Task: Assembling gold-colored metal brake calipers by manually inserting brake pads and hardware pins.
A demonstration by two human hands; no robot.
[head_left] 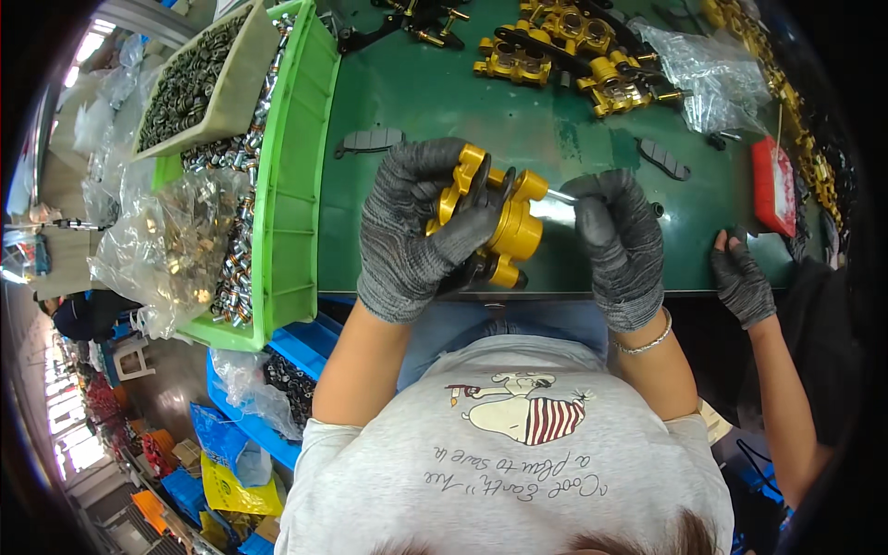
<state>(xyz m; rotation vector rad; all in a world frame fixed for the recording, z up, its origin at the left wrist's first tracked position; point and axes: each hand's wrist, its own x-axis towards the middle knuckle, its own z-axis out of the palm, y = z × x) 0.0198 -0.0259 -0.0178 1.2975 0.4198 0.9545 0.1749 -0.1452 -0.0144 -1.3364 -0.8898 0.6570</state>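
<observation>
Wrapped in a grey knit glove, my left hand (407,217) grips a yellow brake caliper (516,229) above the near edge of the green table. Dark flat pieces, which look like brake pads (477,185), sit in the caliper's gap under my left fingers. My right hand (618,236), gloved alike, pinches a slim silver pin (561,196) between thumb and fingers. The pin points at an upper yellow boss of the caliper; whether its tip is inside cannot be made out.
Loose brake pads (370,141) lie on the table (416,97). Several yellow calipers (514,63) and a plastic bag (708,79) are at the back. A green crate (301,176) of metal parts stands left. A red tray (775,190) and another person's gloved hand (743,285) are right.
</observation>
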